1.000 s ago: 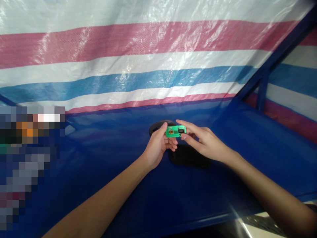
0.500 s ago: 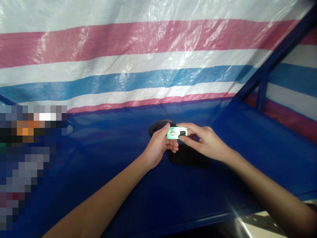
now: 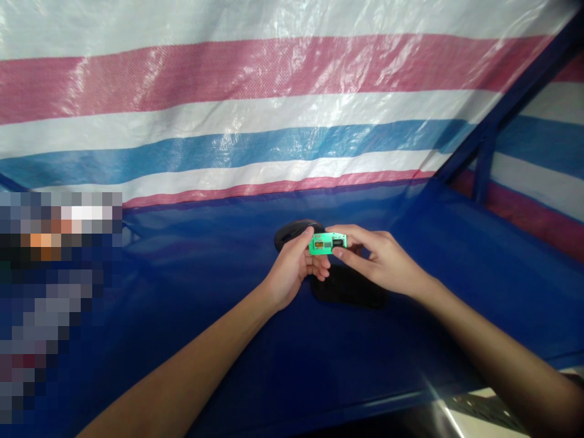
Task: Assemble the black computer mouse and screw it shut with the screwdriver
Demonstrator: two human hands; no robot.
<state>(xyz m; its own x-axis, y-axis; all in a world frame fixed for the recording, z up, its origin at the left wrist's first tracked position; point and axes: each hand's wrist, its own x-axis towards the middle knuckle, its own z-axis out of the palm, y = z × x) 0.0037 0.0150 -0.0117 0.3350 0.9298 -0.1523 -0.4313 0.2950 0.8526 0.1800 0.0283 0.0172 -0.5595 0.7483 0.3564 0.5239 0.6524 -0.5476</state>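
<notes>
Bright green, narrow rectangular circuit board (image 3: pixel 327 244), held over a smooth blue tabletop (image 3: pixel 219 340), its long axis running nearly level from left to right, component face towards the viewer. One small gold-coloured part (image 3: pixel 319 244) sits near its left end, a black block (image 3: pixel 338 242) near its right. The bare left hand (image 3: pixel 291 272) grasps the left end, the bare right hand (image 3: pixel 385 260) the right.

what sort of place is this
Probably a small screened-off workbench: a striped plastic sheet rises behind a blue table, and a green circuit board is held above it.
</notes>
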